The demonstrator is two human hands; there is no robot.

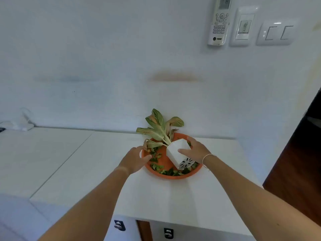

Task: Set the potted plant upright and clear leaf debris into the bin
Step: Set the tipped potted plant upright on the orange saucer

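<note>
A white faceted pot (175, 151) lies on its side in an orange round tray (167, 162), its perforated base toward me and its wilted green leaves (159, 126) pointing to the wall. My right hand (194, 150) rests on the pot's upper side, thumb and fingers wrapped around it. My left hand (135, 159) hovers at the tray's left rim, fingers spread and holding nothing. Small green leaf scraps (171, 172) lie scattered over the tray floor, mostly along its near edge and left side. No bin shows in the head view.
The tray sits on a white countertop (104, 162) against a white wall. A remote control (219, 20) and light switches (276, 33) hang on the wall above. A white object (22, 121) lies at the far left. Dark wooden door (298, 162) at right; drawer handles (119, 225) below.
</note>
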